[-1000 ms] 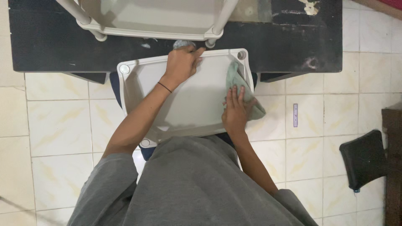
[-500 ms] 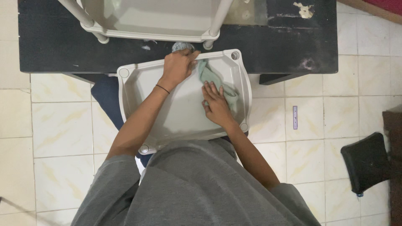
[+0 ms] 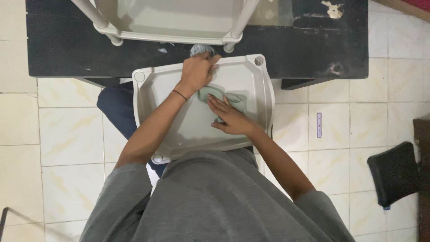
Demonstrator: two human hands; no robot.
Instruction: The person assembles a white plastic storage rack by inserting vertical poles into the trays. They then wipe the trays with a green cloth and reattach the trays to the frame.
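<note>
The left hand gripped the far rim of the pale plastic tray to steady it on the lap, while the right hand pressed flat, fingers spread, on a green cloth inside the tray.

The green cloth shows only in part: the right hand lies flat over its near end and the left hand covers its far corner. The near edge of the white tray is hidden behind the grey shirt. The upper tray on the desk is cut off by the top edge. What the left hand's fingertips press on is hidden, so its grip cannot be made out.
</note>
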